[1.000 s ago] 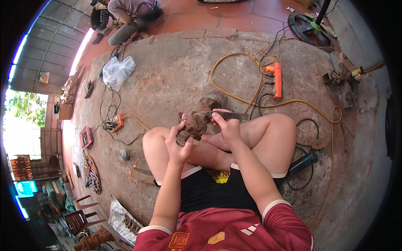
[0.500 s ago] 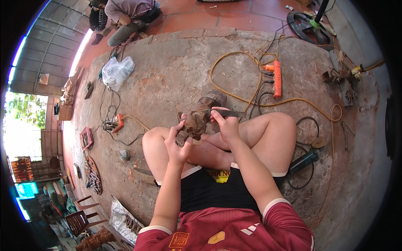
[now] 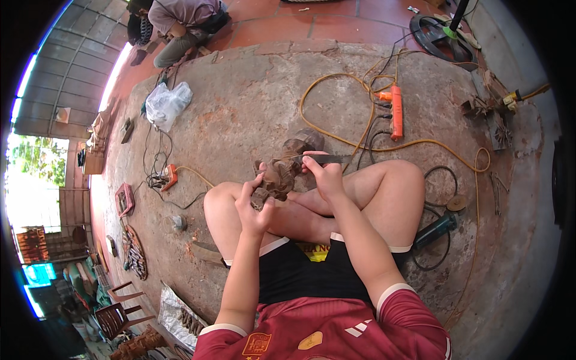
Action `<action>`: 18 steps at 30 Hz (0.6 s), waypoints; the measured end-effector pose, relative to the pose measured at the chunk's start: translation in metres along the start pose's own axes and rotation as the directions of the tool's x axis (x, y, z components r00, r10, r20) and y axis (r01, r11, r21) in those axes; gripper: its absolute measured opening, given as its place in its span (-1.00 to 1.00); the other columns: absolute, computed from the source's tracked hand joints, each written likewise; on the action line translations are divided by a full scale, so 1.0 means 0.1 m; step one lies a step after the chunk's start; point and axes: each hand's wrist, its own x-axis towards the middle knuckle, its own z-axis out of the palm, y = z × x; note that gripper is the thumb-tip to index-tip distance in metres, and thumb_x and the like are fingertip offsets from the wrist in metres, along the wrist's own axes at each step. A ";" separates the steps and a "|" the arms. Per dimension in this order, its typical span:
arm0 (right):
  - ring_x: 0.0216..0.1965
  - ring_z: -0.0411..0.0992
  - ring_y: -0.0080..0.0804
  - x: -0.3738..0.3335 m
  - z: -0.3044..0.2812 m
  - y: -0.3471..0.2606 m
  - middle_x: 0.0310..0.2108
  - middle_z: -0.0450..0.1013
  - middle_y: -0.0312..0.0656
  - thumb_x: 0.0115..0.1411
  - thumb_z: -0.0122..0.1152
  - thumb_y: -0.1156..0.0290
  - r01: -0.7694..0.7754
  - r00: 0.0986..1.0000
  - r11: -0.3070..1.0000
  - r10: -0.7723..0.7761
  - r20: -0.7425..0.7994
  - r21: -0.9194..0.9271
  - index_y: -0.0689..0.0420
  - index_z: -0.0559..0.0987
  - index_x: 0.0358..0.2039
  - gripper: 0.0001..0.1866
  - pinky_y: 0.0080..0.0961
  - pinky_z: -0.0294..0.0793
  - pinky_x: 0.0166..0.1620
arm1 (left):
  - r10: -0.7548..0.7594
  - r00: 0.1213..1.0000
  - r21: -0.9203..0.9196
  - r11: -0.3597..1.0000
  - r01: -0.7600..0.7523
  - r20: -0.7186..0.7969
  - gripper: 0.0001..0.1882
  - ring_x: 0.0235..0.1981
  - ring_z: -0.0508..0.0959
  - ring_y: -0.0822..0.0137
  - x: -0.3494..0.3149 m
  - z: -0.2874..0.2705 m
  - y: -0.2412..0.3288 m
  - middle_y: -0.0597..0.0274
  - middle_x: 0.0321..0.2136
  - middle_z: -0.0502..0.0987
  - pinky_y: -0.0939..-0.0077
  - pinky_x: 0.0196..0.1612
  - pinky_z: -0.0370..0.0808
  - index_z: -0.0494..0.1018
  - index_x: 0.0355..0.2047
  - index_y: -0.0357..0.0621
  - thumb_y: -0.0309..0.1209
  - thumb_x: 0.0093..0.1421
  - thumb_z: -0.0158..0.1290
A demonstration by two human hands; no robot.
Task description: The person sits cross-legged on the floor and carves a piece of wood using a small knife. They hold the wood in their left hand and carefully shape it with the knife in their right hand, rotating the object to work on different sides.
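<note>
My left hand is closed round the lower end of a brown carved wooden figure, which is held tilted above my crossed legs. The figure has rounded, uneven shapes, and its far end reaches away from me over the floor. In my right hand is a slim hand tool, pinched between thumb and fingers. Its flat dark part sticks out to the right, while the thin end points left at the carving's upper side. Whether that tip touches the wood I cannot tell.
An orange power strip with a yellow cord lies ahead on the right. By my right knee rests a corded power tool with a round disc. Leftward are a plastic bag, another orange socket box and a glass jar. A person crouches far left.
The dark part of the tool in my right hand has swung slightly, to a more level angle. My left hand and the carving have hardly moved.
</note>
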 end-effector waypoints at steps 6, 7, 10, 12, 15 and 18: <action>-0.40 0.51 -0.53 0.02 0.00 -0.01 -0.38 0.55 -0.18 0.21 0.24 0.55 -0.005 0.999 1.000 0.005 0.038 0.011 0.33 0.59 -0.18 -0.82 -0.58 0.56 -0.29 | 0.010 1.000 -0.016 1.000 -0.011 -0.010 -0.53 -0.05 0.61 0.17 0.01 0.01 0.00 -0.16 -0.09 0.59 0.35 0.07 0.47 0.44 -0.09 -0.43 -0.46 -0.05 0.13; -0.40 0.51 -0.53 0.03 0.00 -0.01 -0.38 0.55 -0.18 0.21 0.24 0.55 0.008 1.000 1.000 -0.008 0.023 0.003 0.33 0.59 -0.19 -0.83 -0.59 0.55 -0.30 | 0.010 1.000 -0.021 1.000 -0.010 -0.010 -0.53 -0.05 0.61 0.18 0.01 0.00 0.00 -0.16 -0.09 0.60 0.35 0.07 0.48 0.44 -0.09 -0.43 -0.46 -0.05 0.13; -0.40 0.51 -0.52 0.02 0.01 -0.02 -0.38 0.55 -0.18 0.21 0.24 0.55 0.017 0.999 1.000 -0.016 0.032 -0.025 0.33 0.59 -0.19 -0.83 -0.59 0.56 -0.30 | 0.005 1.000 -0.010 1.000 -0.005 -0.009 -0.53 -0.05 0.61 0.17 0.01 0.01 0.03 -0.16 -0.09 0.59 0.35 0.06 0.48 0.44 -0.08 -0.43 -0.46 -0.05 0.13; -0.40 0.51 -0.52 -0.01 0.03 -0.03 -0.38 0.55 -0.18 0.21 0.25 0.55 -0.013 0.998 1.000 0.012 0.057 0.021 0.33 0.59 -0.19 -0.83 -0.58 0.56 -0.30 | 0.009 1.000 -0.012 1.000 -0.009 -0.012 -0.52 -0.05 0.61 0.16 0.00 0.00 0.01 -0.16 -0.10 0.60 0.35 0.06 0.48 0.44 -0.08 -0.43 -0.46 -0.05 0.13; -0.40 0.51 -0.52 0.03 -0.01 -0.01 -0.38 0.55 -0.19 0.20 0.26 0.54 0.001 0.999 1.000 -0.001 0.034 0.002 0.32 0.60 -0.20 -0.83 -0.58 0.56 -0.31 | 0.025 1.000 -0.013 1.000 -0.025 -0.016 -0.52 -0.06 0.61 0.16 0.01 0.01 0.01 -0.15 -0.10 0.60 0.35 0.06 0.48 0.44 -0.07 -0.42 -0.46 -0.05 0.13; -0.40 0.51 -0.53 0.02 0.01 -0.04 -0.39 0.55 -0.19 0.20 0.26 0.53 -0.018 0.999 1.000 0.018 0.036 -0.005 0.31 0.60 -0.20 -0.83 -0.57 0.57 -0.31 | 0.023 1.000 -0.004 1.000 -0.023 -0.015 -0.51 -0.06 0.61 0.16 0.01 0.01 0.01 -0.15 -0.10 0.60 0.35 0.06 0.48 0.44 -0.07 -0.42 -0.46 -0.06 0.12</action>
